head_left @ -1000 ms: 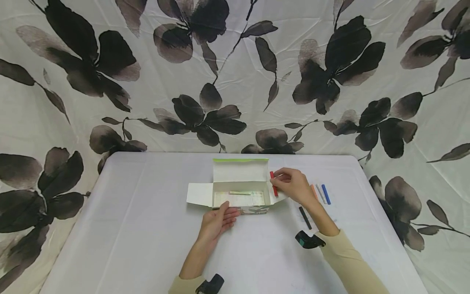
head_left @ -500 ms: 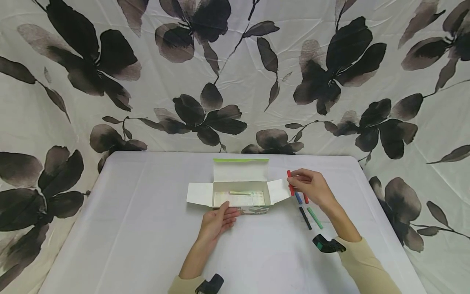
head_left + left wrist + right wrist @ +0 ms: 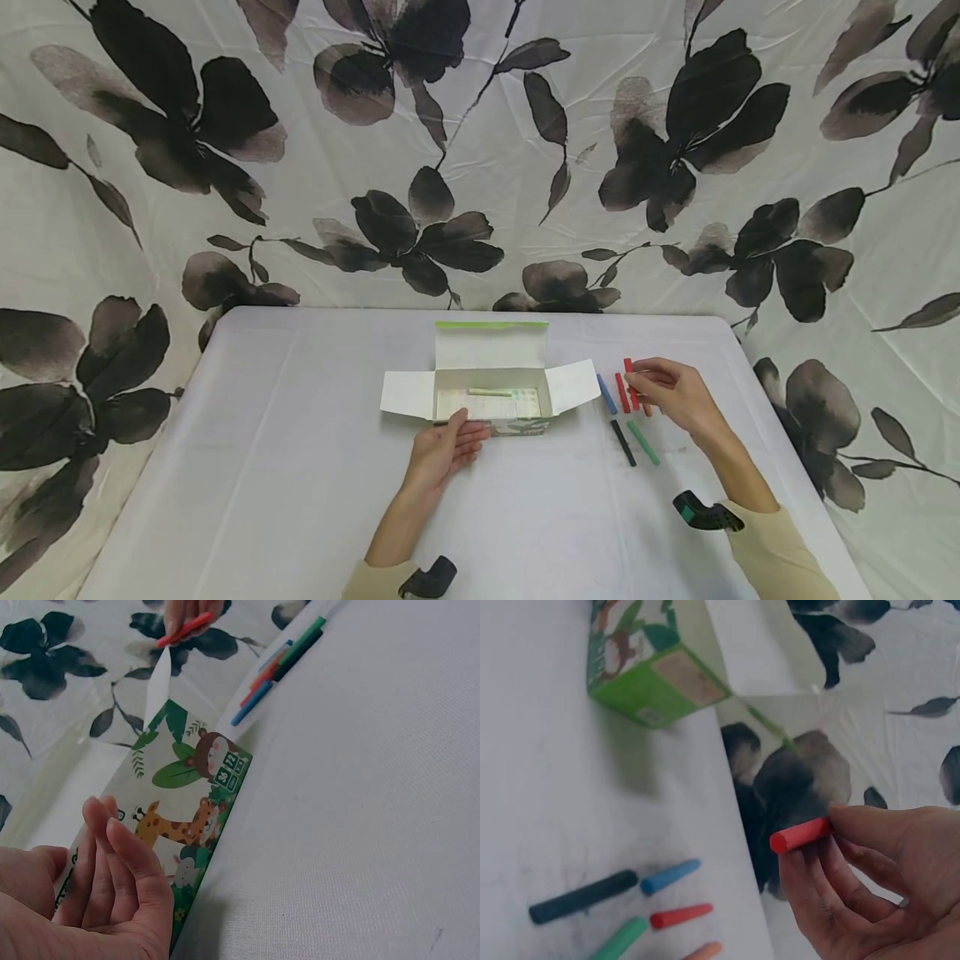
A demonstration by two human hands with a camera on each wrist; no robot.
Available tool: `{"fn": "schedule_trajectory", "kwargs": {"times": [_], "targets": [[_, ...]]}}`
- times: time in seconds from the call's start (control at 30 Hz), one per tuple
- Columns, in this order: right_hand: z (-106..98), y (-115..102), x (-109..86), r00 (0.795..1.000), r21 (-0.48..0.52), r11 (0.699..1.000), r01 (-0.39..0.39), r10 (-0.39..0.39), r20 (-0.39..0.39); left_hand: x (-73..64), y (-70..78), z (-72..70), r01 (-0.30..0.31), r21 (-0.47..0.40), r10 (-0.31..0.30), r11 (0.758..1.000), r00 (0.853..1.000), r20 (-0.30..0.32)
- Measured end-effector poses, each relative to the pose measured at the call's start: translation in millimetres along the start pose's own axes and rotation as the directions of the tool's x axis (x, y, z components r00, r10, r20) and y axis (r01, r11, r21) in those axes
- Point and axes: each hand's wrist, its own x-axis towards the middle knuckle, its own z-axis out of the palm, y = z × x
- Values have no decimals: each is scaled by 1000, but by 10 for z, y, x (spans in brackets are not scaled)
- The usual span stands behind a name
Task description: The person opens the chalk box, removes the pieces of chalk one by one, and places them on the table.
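Note:
My right hand (image 3: 667, 393) pinches a red crayon (image 3: 802, 835) between thumb and fingertips, holding it over the crayons right of the box. Below it lie a blue crayon (image 3: 607, 394), another red crayon (image 3: 620, 392) and an orange one (image 3: 703, 952). Nearer the front are a black crayon (image 3: 623, 443) and a green crayon (image 3: 643, 442). An opened cardboard box (image 3: 169, 799) with animal pictures stands left of them, its flaps spread. My left hand (image 3: 444, 454) grips its front wall, thumb at the rim and fingers outside. Inside the box lies a pale yellow-green stick (image 3: 490, 392).
The box's right flap (image 3: 573, 387) sticks out close to the blue crayon, and its lid (image 3: 491, 345) stands up at the back. A white cloth covers the table (image 3: 300, 467). Behind the table's far edge hangs a flowered curtain (image 3: 540, 150).
My right hand has moved rightward from the box's right flap with the red crayon, uncovering the blue, red and green crayons. My left hand and the box have stayed in place.

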Motion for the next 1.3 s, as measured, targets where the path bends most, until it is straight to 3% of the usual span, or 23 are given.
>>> {"fn": "schedule_trajectory", "kwargs": {"times": [0.37,0.53,0.9,1.3], "targets": [[-79,399,-105,998,-21,998,-56,56,-4,-5,8,1,-5,0,5,1000,1000,7],[-95,549,-168,996,-77,993,-86,87,5,7,1,-3,-1,-8,1,1000,1000,8],[-35,847,-256,994,-134,985,-106,108,7,13,-11,-12,-1,-9,1,1000,1000,16],[44,966,-254,999,-260,965,-42,34,-31,14,-27,-20,-7,-7,7,1000,1000,21]]}}
